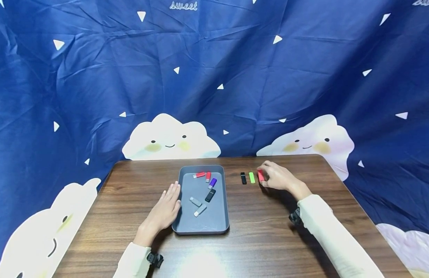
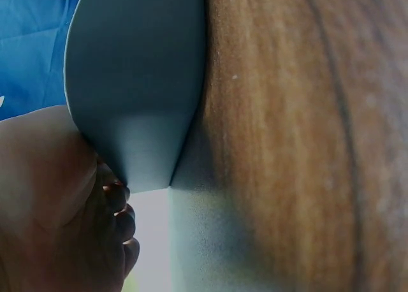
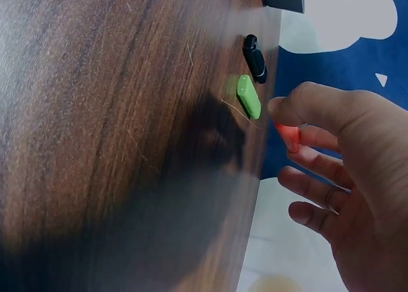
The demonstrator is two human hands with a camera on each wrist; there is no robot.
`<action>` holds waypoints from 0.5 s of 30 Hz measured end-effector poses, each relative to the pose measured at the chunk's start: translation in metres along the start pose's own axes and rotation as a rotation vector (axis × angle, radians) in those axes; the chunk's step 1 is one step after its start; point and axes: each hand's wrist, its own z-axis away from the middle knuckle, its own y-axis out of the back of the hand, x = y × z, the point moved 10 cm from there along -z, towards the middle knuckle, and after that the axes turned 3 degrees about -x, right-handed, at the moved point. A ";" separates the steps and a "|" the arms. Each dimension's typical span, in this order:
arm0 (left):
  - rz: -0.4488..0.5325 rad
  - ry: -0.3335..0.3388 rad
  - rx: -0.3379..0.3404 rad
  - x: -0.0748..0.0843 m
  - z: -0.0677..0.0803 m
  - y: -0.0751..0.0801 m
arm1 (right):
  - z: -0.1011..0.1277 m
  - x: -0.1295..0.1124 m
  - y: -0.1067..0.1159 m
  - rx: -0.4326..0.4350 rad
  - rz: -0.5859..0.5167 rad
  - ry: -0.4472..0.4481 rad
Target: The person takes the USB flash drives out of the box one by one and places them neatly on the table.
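Observation:
My right hand (image 1: 277, 176) pinches a red USB stick (image 1: 261, 175) between thumb and fingers; in the right wrist view the red stick (image 3: 288, 136) shows under the thumb. Just left of it on the table lie a green USB stick (image 1: 251, 177) and a black USB stick (image 1: 243, 178), side by side. My left hand (image 1: 164, 206) rests with straight fingers against the left wall of a grey tray (image 1: 200, 233). Inside the tray are red sticks (image 1: 208, 177), a purple stick (image 1: 212, 183), a black stick (image 1: 210, 195) and grey sticks (image 1: 200, 210).
The tray stands on a brown wooden table (image 1: 263, 239), its far edge close to a blue curtain (image 1: 207, 50) with white clouds. The right hand casts a dark shadow on the wood. A black wrist device (image 1: 295, 217) sits below the right sleeve.

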 end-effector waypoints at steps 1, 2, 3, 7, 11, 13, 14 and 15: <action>0.001 0.001 -0.002 0.000 0.000 0.000 | -0.001 0.000 0.000 0.001 0.000 -0.001; -0.001 0.004 -0.006 -0.001 -0.001 0.000 | -0.001 0.000 -0.001 0.001 -0.003 -0.002; 0.000 0.007 -0.010 -0.001 -0.001 0.000 | -0.002 0.000 -0.001 0.003 -0.003 -0.001; -0.003 0.010 -0.016 -0.001 -0.002 0.000 | -0.003 0.003 -0.003 0.007 -0.012 -0.001; -0.004 0.005 -0.012 0.001 -0.001 0.002 | -0.002 0.005 -0.005 0.001 -0.026 -0.008; 0.000 -0.002 -0.004 0.002 0.000 0.003 | -0.002 0.007 -0.006 -0.004 -0.028 -0.013; 0.000 -0.003 -0.004 0.002 0.000 0.003 | -0.002 0.008 -0.008 -0.008 -0.031 -0.018; 0.004 -0.005 -0.001 0.003 0.000 0.003 | -0.002 0.009 -0.009 -0.011 -0.033 -0.023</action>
